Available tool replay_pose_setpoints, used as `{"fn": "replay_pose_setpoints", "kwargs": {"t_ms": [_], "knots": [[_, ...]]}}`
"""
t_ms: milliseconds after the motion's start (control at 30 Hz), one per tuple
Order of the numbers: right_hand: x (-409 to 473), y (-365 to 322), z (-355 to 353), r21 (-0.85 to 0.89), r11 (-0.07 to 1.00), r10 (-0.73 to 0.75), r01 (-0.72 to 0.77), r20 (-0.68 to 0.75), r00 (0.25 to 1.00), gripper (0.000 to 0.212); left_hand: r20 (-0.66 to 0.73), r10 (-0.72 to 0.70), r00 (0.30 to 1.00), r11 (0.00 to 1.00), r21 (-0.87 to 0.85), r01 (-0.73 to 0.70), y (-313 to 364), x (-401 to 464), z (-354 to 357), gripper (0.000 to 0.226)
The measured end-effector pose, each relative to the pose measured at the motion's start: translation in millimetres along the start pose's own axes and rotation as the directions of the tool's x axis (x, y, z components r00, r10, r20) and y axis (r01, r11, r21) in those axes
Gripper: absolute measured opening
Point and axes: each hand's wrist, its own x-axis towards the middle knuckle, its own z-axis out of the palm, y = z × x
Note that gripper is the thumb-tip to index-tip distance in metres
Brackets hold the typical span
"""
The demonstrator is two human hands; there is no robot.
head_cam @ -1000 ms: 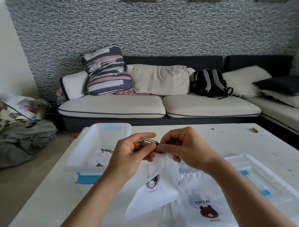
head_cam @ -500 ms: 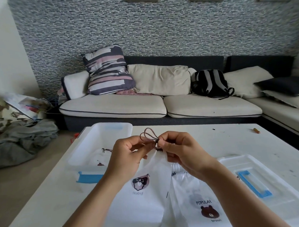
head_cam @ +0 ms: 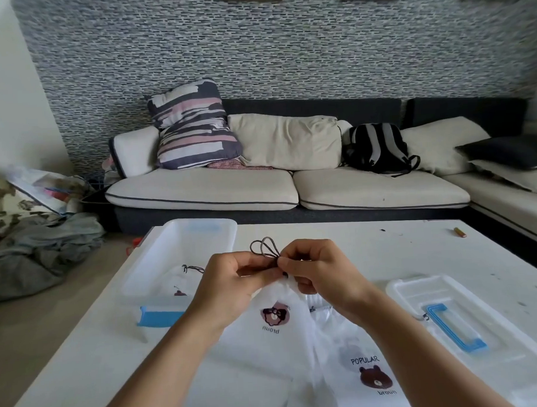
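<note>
We are tying shut the white bear-print pouch (head_cam: pixel 277 329) over the table (head_cam: pixel 83 350). Our left hand (head_cam: pixel 231 286) and right hand (head_cam: pixel 321 271) both pinch its drawstring (head_cam: pixel 263 249) at the gathered neck. Next we likely pull the loops snug.

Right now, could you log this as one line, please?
left hand: grips pouch | right hand: pinches drawstring | drawstring: looped

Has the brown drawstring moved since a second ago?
Yes, upward: the drawstring loops now stand above the left hand and right hand, higher against the white bin; before, they lay tucked between the fingers.
</note>
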Motion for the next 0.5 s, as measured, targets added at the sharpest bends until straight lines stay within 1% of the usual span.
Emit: {"fn": "replay_pose_setpoints", "kwargs": {"t_ms": [133, 233, 300, 333, 400, 500], "knots": [[0.6, 0.1, 1.0, -0.014, 1.000, 0.003, -0.003, -0.041, 0.999, 0.016, -0.009, -0.027, 1.000, 0.999, -0.042, 0.027, 0.7, 0.6, -1.3, 0.010], [2.7, -0.1, 1.9, -0.024, 1.000, -0.006, 0.003, -0.089, 0.996, 0.019, 0.068, -0.088, 0.994, 0.982, -0.163, 0.098, -1.5, 0.6, 0.6, 0.012], [4.1, -0.4, 2.4, -0.007, 1.000, -0.001, 0.001, -0.095, 0.995, 0.020, 0.141, -0.131, 0.981, 0.963, -0.216, 0.160, -2.0, 0.4, 0.4, 0.024], [4.5, -0.6, 3.0, -0.011, 1.000, 0.002, -0.003, -0.093, 0.996, 0.020, 0.164, -0.135, 0.977, 0.965, -0.201, 0.167, -1.5, -0.5, 1.0, 0.029], [4.4, 0.4, 5.4, -0.033, 0.999, 0.010, -0.013, -0.088, 0.996, 0.020, 0.158, -0.096, 0.983, 0.987, -0.116, 0.115, -1.8, -1.8, 3.2, 0.029], [3.1, 2.7, 6.5, -0.041, 0.999, 0.021, -0.026, -0.100, 0.995, 0.020, 0.044, 0.020, 0.999, 1.000, 0.002, -0.020, -2.5, -2.3, 6.4, 0.014]]}}
